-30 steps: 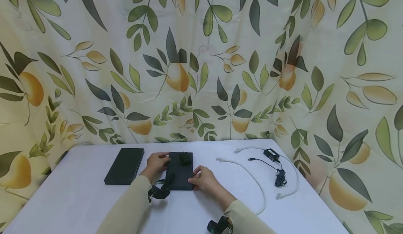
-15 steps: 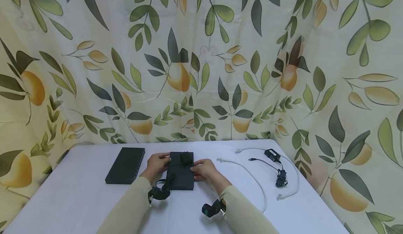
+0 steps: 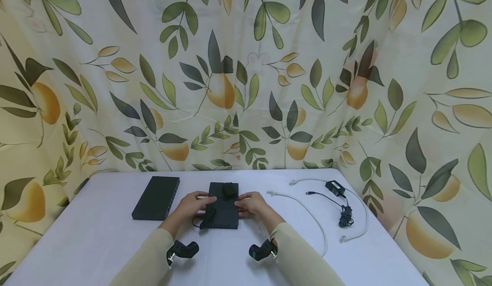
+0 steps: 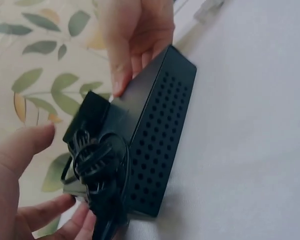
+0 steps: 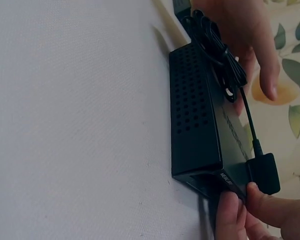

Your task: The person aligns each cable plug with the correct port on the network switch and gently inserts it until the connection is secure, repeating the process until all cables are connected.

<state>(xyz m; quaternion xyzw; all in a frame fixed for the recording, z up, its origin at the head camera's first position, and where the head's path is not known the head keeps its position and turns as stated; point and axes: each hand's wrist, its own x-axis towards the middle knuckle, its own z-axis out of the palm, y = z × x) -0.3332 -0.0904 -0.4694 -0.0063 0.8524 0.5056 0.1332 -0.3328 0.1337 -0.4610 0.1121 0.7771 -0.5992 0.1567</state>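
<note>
A black network switch (image 3: pixel 227 215) with rows of vent holes and lettering on its end lies mid-table. On top of it rest a black power adapter (image 5: pixel 265 172) and its bundled cord (image 4: pixel 92 162). My right hand (image 3: pixel 253 204) pinches the switch's right edge, thumb on top and fingers at the side. At the opposite edge is my left hand (image 3: pixel 188 207); in the left wrist view its thumb stands spread away from the switch, while the fingertips lie behind the cord at the switch's side.
To the left lies a larger flat black box (image 3: pixel 155 198) with openings along its side. Two white network cables (image 3: pixel 303 209) curve across the right side, near a black adapter (image 3: pixel 335 187) with a coiled cord. A leaf-patterned curtain (image 3: pixel 246 85) hangs behind the table.
My left hand has drawn slightly back and its thumb has moved toward the cord bundle. My right hand has moved up along the right edge from the near corner.
</note>
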